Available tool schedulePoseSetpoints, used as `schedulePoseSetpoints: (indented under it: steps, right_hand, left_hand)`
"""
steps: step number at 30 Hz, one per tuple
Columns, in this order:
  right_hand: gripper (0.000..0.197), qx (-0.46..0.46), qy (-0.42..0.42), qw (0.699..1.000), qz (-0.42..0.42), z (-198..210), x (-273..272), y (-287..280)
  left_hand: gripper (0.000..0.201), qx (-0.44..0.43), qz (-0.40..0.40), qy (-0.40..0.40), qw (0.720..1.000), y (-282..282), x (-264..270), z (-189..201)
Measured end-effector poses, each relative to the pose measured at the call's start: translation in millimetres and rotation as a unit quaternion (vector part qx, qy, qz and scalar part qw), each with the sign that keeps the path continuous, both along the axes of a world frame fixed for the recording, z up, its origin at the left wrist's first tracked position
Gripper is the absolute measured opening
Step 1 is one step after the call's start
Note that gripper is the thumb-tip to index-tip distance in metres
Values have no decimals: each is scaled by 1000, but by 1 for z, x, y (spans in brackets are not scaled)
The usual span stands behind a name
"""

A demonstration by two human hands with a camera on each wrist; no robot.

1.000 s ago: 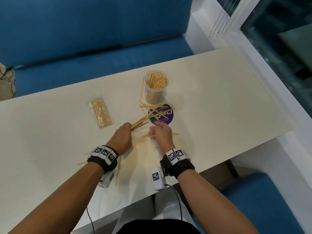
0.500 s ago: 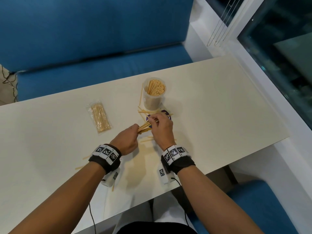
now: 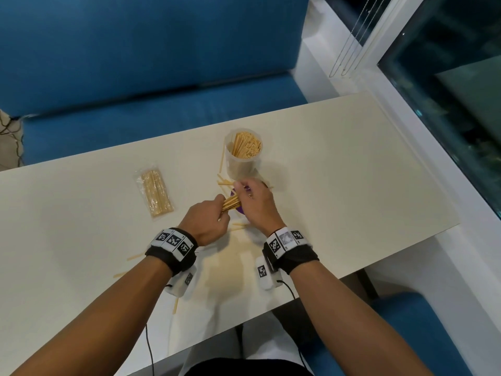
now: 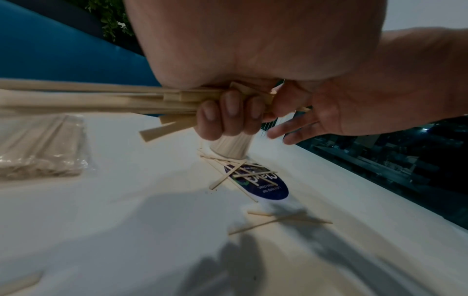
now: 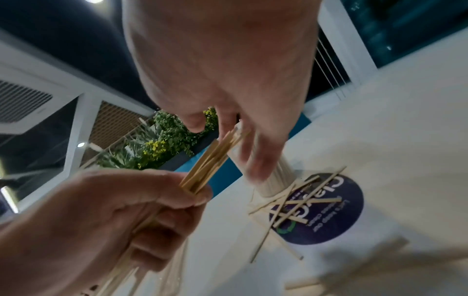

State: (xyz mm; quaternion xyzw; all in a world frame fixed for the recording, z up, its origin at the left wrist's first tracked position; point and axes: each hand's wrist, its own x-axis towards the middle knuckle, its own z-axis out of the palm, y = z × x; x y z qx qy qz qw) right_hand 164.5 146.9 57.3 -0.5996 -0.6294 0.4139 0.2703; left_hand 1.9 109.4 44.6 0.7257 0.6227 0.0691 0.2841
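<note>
My left hand (image 3: 220,210) grips a bundle of thin wooden sticks (image 3: 231,205), fingers (image 4: 228,116) curled round it just above the table. My right hand (image 3: 243,189) is at the bundle's far end, where thumb and fingers pinch the stick tips (image 5: 228,140). Right behind both hands stands a clear plastic cup (image 3: 243,158) packed with upright sticks. Several loose sticks (image 5: 291,202) lie crossed on a round purple sticker (image 5: 326,216) at the cup's foot.
A sealed clear packet of sticks (image 3: 156,195) lies to the left on the cream table (image 3: 352,185). Stray sticks (image 3: 134,257) lie near my left wrist and the front edge. A blue bench (image 3: 135,118) runs behind; a window is at the right.
My right hand moved from the table up to the bundle's tip and now pinches it. The left hand rose slightly with the bundle. The camera moved closer.
</note>
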Motion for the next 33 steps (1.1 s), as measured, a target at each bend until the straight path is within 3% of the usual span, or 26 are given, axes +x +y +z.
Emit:
schedulePoseSetpoints:
  steps: [1, 8, 12, 15, 21, 27, 33]
  right_hand:
    - [26, -40, 24, 999, 15, 4, -3, 0]
    - [10, -61, 17, 996, 67, 10, -7, 3]
    - [23, -105, 43, 987, 115, 22, 4, 13]
    - [22, -141, 38, 980, 136, 33, 12, 24]
    - [11, -145, 41, 986, 73, 42, 11, 28]
    - [12, -158, 37, 985, 51, 47, 19, 38]
    - [17, -177, 52, 982, 33, 45, 36, 50]
  left_hand:
    - [18, 0, 1, 3, 1000, 2, 2, 2]
    - [33, -30, 62, -18, 997, 13, 9, 4]
    - [37, -25, 53, -46, 997, 19, 9, 2]
    - [42, -10, 46, -63, 997, 22, 9, -1]
    - [37, 3, 35, -106, 994, 29, 12, -2]
    - [20, -17, 43, -147, 988, 43, 5, 4]
    - [28, -43, 41, -138, 989, 53, 3, 9]
